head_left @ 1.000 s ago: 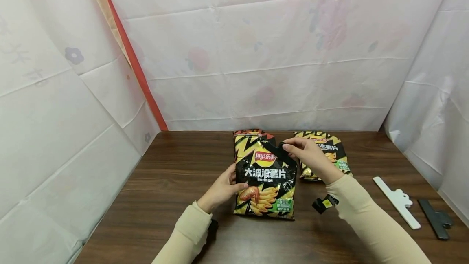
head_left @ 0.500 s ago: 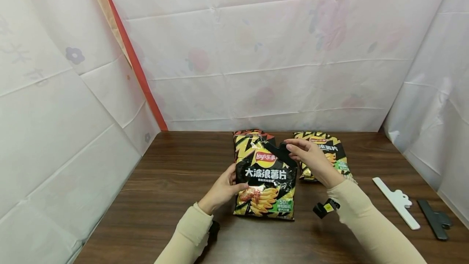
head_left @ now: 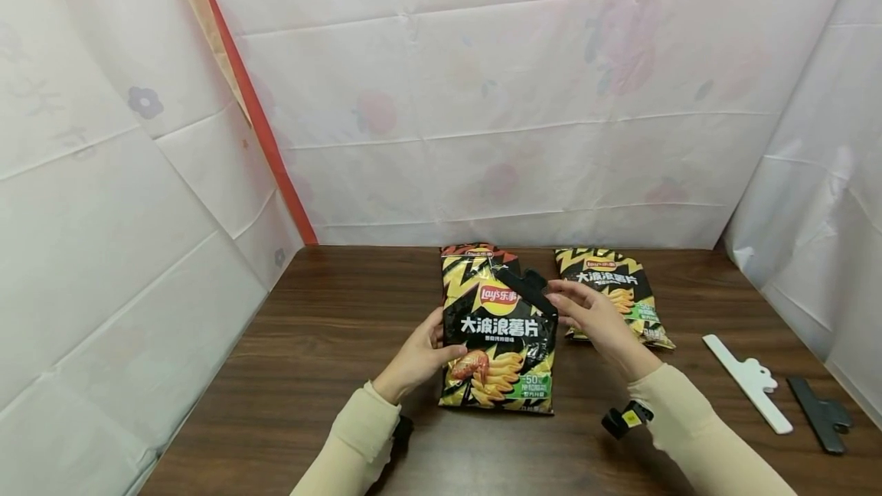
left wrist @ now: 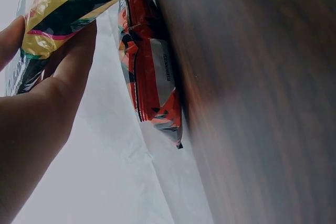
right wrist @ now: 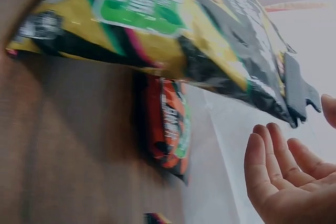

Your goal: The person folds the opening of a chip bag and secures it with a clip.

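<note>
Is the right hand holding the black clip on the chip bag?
No, the right hand is open, with a gap between it and the black clip.

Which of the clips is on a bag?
The black clip clamped across the upper-right corner of the chip bag in the left hand. The white clip and the other black clip lie on the table at right.

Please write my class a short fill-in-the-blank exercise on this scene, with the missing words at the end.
1. In the head view, the left hand holds the front chip bag, which has a clip on its upper ____ corner.
2. The right hand is beside this clip, which is coloured ____.
3. The loose clip nearer the bags is coloured ____.
4. Including the far-right clip, ____ clips are visible.

Missing words: right; black; white; three.
</note>
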